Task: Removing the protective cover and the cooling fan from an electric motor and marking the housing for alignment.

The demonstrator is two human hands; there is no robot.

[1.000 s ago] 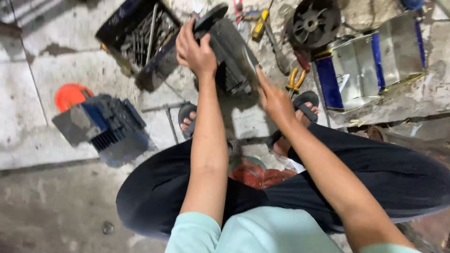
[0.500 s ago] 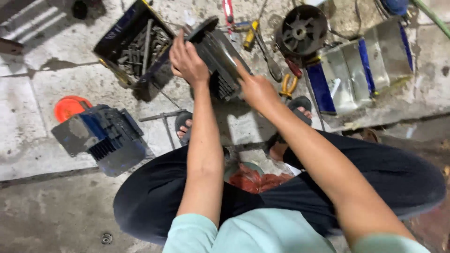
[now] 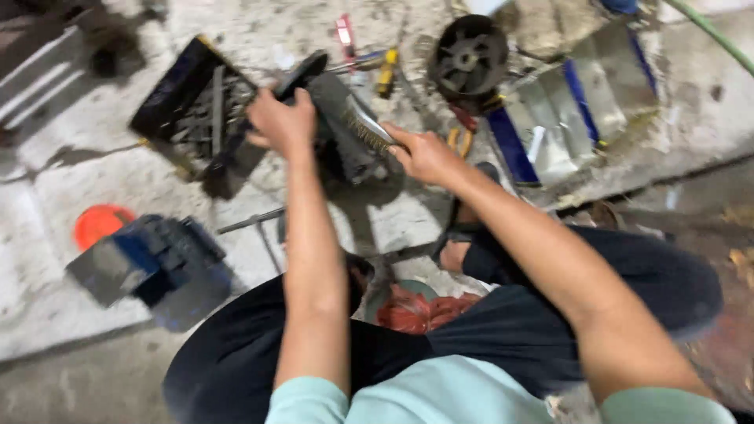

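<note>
A dark finned motor body (image 3: 345, 137) stands on the concrete floor in front of me. My left hand (image 3: 281, 122) grips its black end cover at the upper left. My right hand (image 3: 424, 153) holds a wire brush (image 3: 365, 126) whose bristles lie against the motor's right side. I sit with my knees wide, in dark trousers and sandals.
A black toolbox (image 3: 184, 102) with metal tools lies at the left. A blue-grey motor (image 3: 153, 267) and an orange cap (image 3: 98, 224) sit lower left. A black fan wheel (image 3: 470, 59), an open blue-and-metal toolbox (image 3: 573, 102), pliers and screwdrivers lie behind. A red rag (image 3: 416, 310) is between my legs.
The view has swung, so everything sits further right and lower in frame. My right hand has moved up along the motor's side with the brush. My left hand keeps its grip.
</note>
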